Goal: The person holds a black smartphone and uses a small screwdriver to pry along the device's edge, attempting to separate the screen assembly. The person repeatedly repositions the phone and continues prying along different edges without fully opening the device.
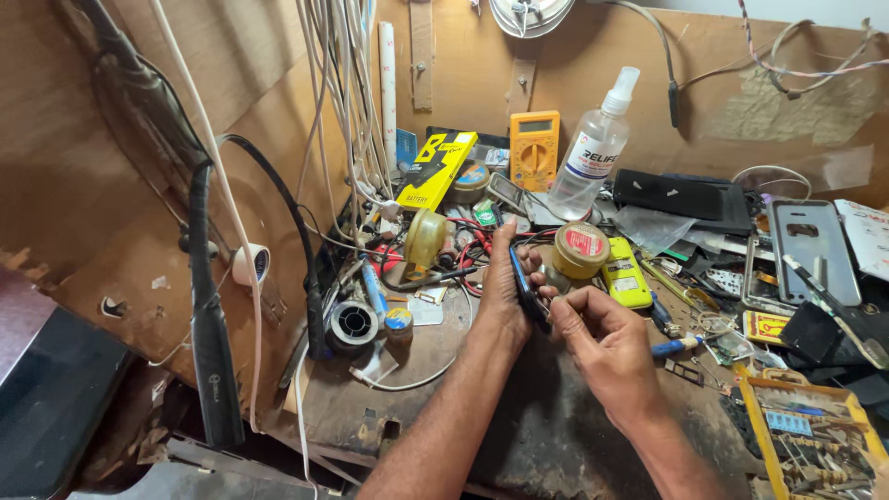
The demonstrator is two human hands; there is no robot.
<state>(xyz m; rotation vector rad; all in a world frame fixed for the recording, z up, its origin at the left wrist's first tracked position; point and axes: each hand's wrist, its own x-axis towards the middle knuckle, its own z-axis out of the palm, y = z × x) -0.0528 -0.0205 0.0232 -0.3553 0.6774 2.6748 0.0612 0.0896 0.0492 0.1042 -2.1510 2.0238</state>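
My left hand (503, 292) grips a thin dark phone (526, 289), held on edge above the cluttered workbench (556, 435). My right hand (607, 344) sits just to its right, fingers pinched at the phone's lower edge; whether they hold a small tool or part is too small to tell. Just behind the hands stands a round tin with a red label (581, 248). A small yellow phone (625, 278) lies to the right of that tin.
A yellow multimeter (534, 148) and a clear spray bottle (593, 153) stand at the back wall. White cables (347, 111) hang at left beside a solder spool (353, 324). A yellow tray of small tools (806, 435) and phone shells (815, 250) lie at right.
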